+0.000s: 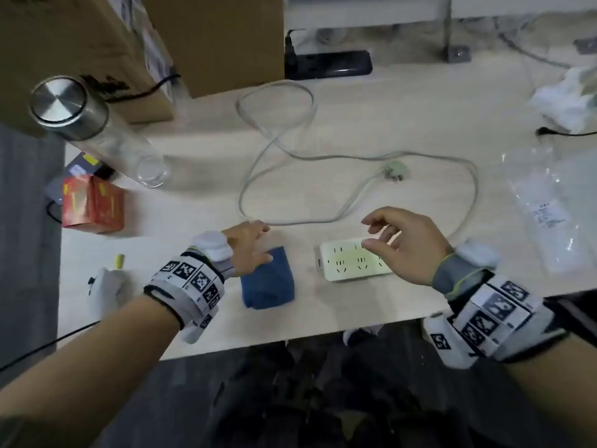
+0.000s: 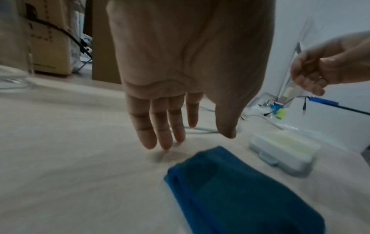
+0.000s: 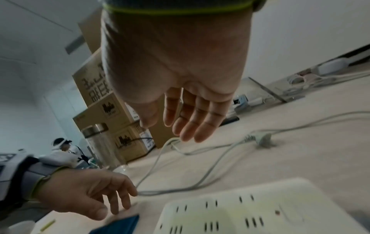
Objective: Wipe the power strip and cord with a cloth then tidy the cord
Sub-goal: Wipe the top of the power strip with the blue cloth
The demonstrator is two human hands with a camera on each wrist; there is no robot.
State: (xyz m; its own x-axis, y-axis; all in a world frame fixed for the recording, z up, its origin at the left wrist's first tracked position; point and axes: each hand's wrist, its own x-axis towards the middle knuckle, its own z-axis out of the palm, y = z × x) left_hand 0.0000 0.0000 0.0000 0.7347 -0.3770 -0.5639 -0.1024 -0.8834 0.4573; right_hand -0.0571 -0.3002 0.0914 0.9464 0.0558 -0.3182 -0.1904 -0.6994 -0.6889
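A white power strip point(image 1: 355, 260) point(image 2: 284, 148) point(image 3: 250, 210) lies sockets-up near the table's front edge. Its pale cord point(image 1: 277, 137) point(image 3: 200, 158) loops across the table behind it and ends in a plug point(image 1: 395, 171) point(image 3: 262, 139). A folded blue cloth point(image 1: 268, 278) point(image 2: 240, 190) point(image 3: 120, 223) lies just left of the strip. My left hand point(image 1: 255, 244) point(image 2: 196, 136) point(image 3: 112, 197) hovers with straight fingers at the cloth's far left corner, holding nothing. My right hand point(image 1: 371, 232) point(image 3: 168, 129) point(image 2: 320, 76) hangs open over the strip's right half, fingers relaxed, clear of it.
A glass bottle with a steel lid point(image 1: 93, 130) and cardboard boxes point(image 1: 80, 43) stand at the back left. A red box point(image 1: 93, 205) sits at the left, a clear plastic bag point(image 1: 549, 205) at the right, a black device point(image 1: 329, 64) behind the cord.
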